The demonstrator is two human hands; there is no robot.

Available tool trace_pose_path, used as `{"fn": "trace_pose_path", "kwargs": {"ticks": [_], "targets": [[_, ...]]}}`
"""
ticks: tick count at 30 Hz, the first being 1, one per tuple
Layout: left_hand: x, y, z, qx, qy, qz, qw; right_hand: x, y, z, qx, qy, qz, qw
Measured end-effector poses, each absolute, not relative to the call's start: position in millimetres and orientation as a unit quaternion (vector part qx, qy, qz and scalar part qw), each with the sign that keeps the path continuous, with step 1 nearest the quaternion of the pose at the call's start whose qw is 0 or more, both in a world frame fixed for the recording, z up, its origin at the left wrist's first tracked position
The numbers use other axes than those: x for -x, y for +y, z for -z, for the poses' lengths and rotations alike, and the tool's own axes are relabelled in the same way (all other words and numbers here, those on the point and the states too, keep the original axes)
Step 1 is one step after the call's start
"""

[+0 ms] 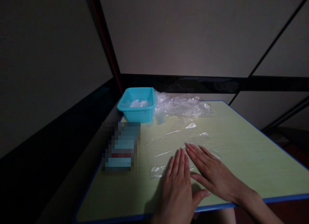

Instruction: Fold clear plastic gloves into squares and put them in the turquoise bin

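Note:
A clear plastic bag [166, 142] lies spread flat on the pale yellow-green table [246, 156]. My left hand [178, 182] rests flat on the bag's near part, fingers stretched forward and thumb out to the right. Beside it, my right hand [214, 174] also lies flat, its fingertips on the plastic and pointing forward and left. The fingertips of both hands come close together near the bag's middle. Neither hand grips anything. Part of the bag's near edge is hidden beneath the hands.
At the back left stands a light-blue plastic basin [136, 116] with white and clear pieces inside. A heap of crumpled clear plastic bags [184, 105] sits right of it. A pixelated flat object [123, 147] lies along the left edge. Walls [181, 34] border the table behind and left.

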State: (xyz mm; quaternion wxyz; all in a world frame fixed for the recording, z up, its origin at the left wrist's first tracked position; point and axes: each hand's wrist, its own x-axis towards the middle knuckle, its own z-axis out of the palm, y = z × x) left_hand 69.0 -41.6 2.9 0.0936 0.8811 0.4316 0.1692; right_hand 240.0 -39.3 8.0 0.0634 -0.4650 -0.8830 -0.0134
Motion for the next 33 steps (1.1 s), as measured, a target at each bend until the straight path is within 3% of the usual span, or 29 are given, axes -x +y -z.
{"fn": "trace_pose_path", "kwargs": {"ticks": [7,14,21,28,33], "targets": [[-38,-47,2,-0.889,0.439,-0.129,0.021,-241,-39,-5,0.467,-0.883,0.025,0.049],[13,-43,16,-0.873,0.453,-0.17,-0.055,-240,-39,-9,0.471,-0.881,0.025,0.035],[21,-45,15,-0.858,0.473,-0.192,-0.055,-242,-44,-8,0.479,-0.871,0.023,0.102],[19,-47,12,-0.85,0.477,-0.221,-0.044,-230,-61,-17,0.44,-0.896,-0.01,0.054],[20,-45,6,-0.882,0.436,-0.177,-0.041,-231,-66,-18,0.427,-0.903,-0.038,0.033]]}}
